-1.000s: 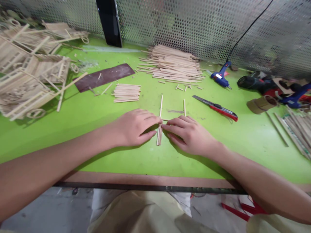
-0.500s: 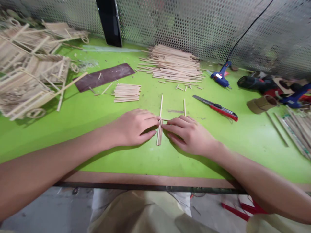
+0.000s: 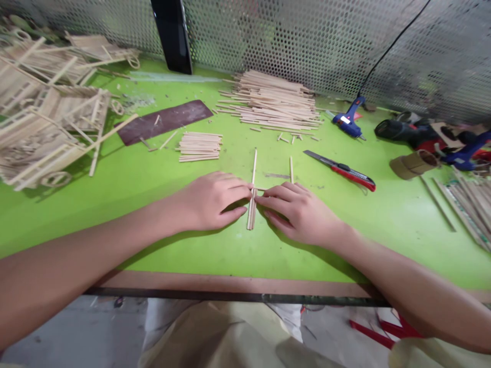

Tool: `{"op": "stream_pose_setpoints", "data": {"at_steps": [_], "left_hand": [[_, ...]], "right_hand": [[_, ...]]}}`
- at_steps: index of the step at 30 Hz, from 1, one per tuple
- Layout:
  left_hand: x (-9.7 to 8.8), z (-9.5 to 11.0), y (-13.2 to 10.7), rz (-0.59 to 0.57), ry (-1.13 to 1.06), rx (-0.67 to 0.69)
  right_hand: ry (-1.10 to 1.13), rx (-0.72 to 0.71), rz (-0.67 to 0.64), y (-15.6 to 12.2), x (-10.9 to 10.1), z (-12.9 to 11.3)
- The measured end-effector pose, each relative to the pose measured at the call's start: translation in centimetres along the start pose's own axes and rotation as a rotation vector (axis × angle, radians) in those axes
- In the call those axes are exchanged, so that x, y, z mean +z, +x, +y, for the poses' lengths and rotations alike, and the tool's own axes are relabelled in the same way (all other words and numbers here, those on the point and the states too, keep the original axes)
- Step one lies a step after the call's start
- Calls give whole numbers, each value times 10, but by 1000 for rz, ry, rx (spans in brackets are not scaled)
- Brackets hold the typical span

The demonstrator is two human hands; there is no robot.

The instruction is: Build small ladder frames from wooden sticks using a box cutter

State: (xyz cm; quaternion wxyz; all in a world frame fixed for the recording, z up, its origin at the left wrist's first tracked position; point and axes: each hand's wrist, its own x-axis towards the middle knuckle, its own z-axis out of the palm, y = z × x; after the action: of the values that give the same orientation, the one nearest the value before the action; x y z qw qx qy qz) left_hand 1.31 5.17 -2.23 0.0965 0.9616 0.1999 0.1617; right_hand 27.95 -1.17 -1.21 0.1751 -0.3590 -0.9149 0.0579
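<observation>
On the green table, thin wooden sticks [image 3: 251, 217] lie lengthwise in front of me, side by side. One longer stick [image 3: 254, 163] reaches further from me, and a short crosspiece [image 3: 260, 189] meets it. My left hand [image 3: 220, 202] presses its fingertips against the left side of the sticks, thumb curled close by. From the right, my right hand [image 3: 295, 207] has its fingers bent over the crosspiece and touching the sticks. Beyond its knuckles another upright stick [image 3: 291, 169] shows; its near end is hidden under the hand.
A small stack of short sticks [image 3: 200, 146] and a large pile of sticks [image 3: 274, 102] lie beyond. To the right are a utility knife [image 3: 341, 170], a blue glue gun [image 3: 349, 118] and a brown ring [image 3: 414, 164]. Wooden cart models [image 3: 53, 133] crowd the left.
</observation>
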Motion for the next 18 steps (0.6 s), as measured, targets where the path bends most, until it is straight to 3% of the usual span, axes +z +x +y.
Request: {"op": "stream_pose_setpoints", "data": {"at_steps": [18], "left_hand": [[0,6,3,-31,-13,-59]], "right_hand": [[5,-17,6,0,0,2]]}}
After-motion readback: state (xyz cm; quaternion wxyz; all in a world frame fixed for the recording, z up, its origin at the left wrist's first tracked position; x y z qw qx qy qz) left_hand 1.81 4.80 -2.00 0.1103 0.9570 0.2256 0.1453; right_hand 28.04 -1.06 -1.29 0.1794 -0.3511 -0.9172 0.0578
